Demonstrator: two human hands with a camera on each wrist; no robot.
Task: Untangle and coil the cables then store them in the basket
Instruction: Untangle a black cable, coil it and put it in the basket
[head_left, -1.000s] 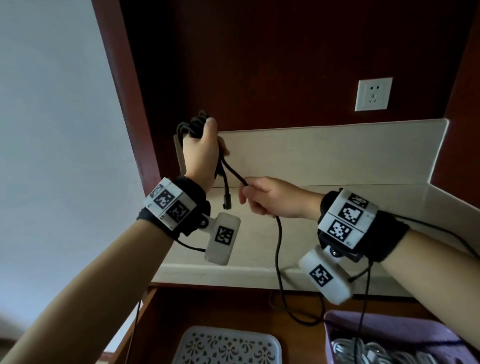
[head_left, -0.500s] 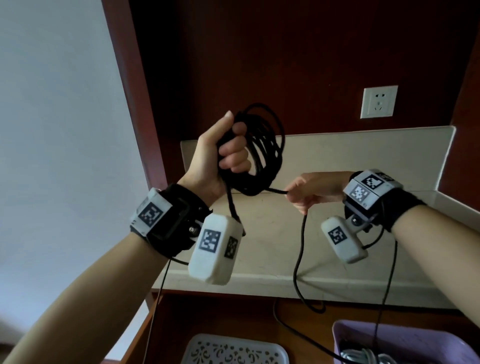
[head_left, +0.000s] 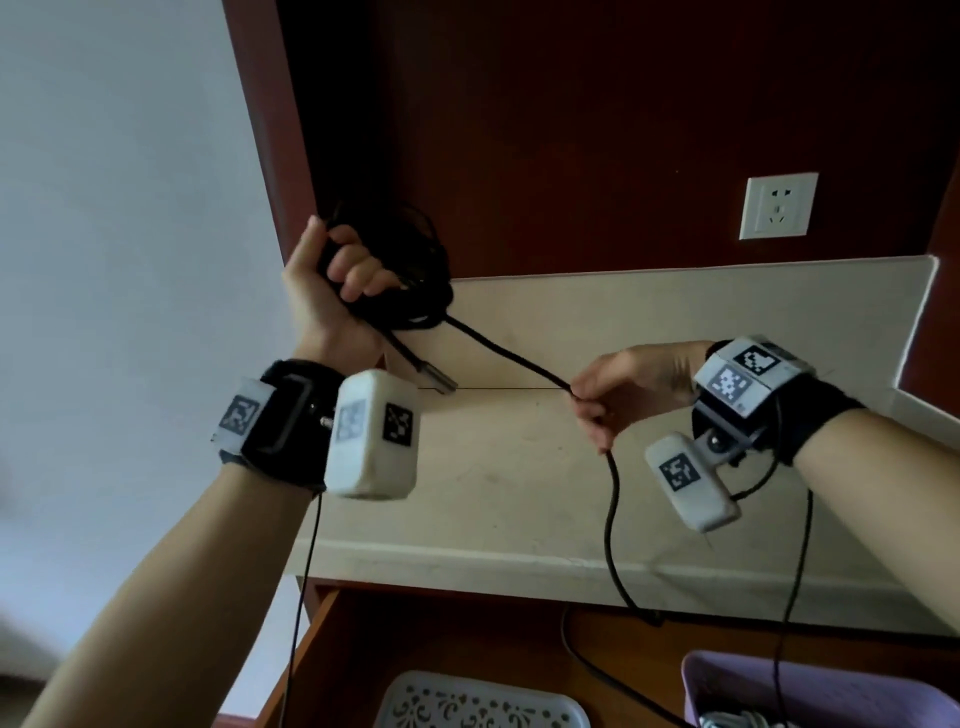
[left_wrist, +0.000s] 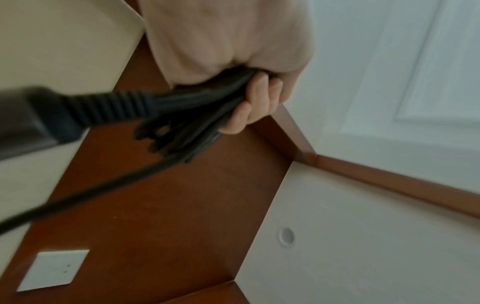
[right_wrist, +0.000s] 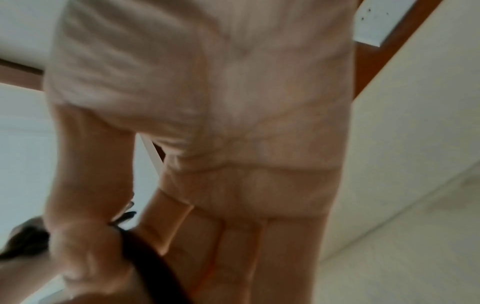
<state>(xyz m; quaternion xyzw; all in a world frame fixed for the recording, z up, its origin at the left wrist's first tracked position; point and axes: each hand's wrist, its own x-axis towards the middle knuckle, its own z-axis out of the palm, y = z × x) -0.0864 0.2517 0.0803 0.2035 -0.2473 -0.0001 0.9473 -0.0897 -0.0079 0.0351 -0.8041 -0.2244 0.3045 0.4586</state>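
Left hand raised, fingers curled round bundled loops of thick black rubber cable; metal-tipped plug end dangles below fist. Right hand pinches free run between thumb and fingertips; slack drops past purple plastic basket.

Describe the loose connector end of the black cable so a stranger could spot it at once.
Start at the beige counter and find the left hand raised over it, gripping a black cable coil. A short tail drops from that coil beside the wrist, ending in the metal-tipped connector, the only free cable end in view.
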